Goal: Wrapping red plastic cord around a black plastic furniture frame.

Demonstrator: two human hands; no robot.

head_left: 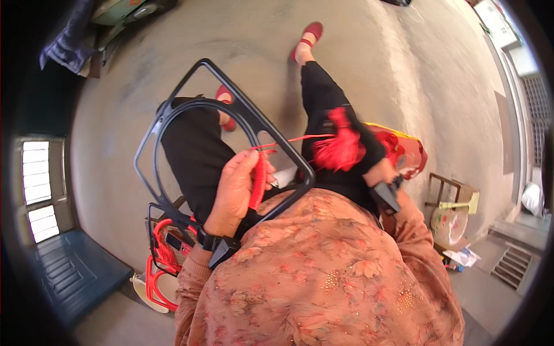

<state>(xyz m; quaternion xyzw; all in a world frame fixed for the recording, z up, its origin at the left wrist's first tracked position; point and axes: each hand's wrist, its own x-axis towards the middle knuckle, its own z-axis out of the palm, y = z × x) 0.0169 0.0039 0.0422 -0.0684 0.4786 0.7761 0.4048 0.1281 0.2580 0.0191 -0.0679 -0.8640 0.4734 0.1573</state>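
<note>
A black frame (281,141) with rounded corners and a round inner ring rests over my lap, tilted. My left hand (235,176) is closed on a section of its ring that is tightly wrapped with red cord (259,181). From that wrapping a strand runs right to a loose bundle of red cord (339,145), blurred by motion, above my right thigh. My right hand (379,172) is beside the bundle at my right knee. Its fingers are hidden and smeared, so I cannot make out whether it grips the cord.
A red bag with a yellow edge (418,151) lies right of my leg. At left stand red-wrapped frames (158,282) and a blue plastic stool (75,277). A clear bag (449,225) sits by a box at right. A scooter (118,12) is far left.
</note>
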